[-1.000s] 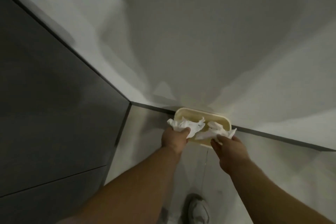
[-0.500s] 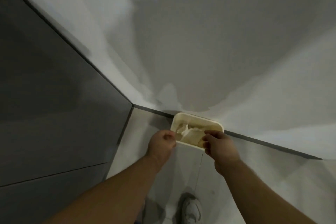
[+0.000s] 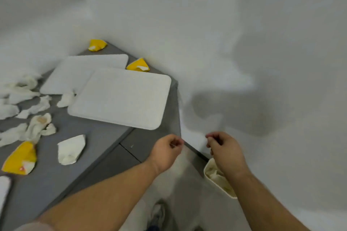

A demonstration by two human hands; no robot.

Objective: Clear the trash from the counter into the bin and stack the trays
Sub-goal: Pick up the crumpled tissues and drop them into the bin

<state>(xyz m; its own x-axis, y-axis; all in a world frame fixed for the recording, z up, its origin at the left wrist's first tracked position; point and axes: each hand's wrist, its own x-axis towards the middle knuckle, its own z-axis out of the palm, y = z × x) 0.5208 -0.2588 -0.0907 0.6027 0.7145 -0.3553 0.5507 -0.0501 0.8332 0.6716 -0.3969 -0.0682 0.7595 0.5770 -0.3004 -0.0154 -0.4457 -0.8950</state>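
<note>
Just past the right-hand corner of the counter (image 3: 97, 142), at six o'clock in your view, both your hands hang in the air, apart from each other. Your left hand (image 3: 167, 148) has its fingers loosely curled toward the palm and holds nothing. Your right hand (image 3: 223, 150), at three o'clock from it, is curled in the same loose way and looks empty too, though blur softens the fingertips. At five o'clock, under your right wrist, the bin (image 3: 218, 184) stands on the floor close to the wall, half hidden by your forearm, with crumpled white paper (image 3: 214, 173) inside it. At eleven o'clock from your left hand the near tray (image 3: 120, 97) lies flat on the counter, and its far left corner overlaps the far tray (image 3: 80, 71) behind it. One yellow wrapper (image 3: 97, 44) sits at the back against the wall at twelve o'clock from the far tray. A second wrapper (image 3: 138, 65) lies just beyond the near tray's back edge. At nine o'clock in your view a scatter of crumpled napkins (image 3: 37, 124) covers the counter's left side. A folded white sheet (image 3: 70, 149) lies below them, and a large wrapper (image 3: 20, 159) lies at eight o'clock near the frame's edge. Your shoe (image 3: 158, 214) shows on the floor at six o'clock, between your forearms.
</note>
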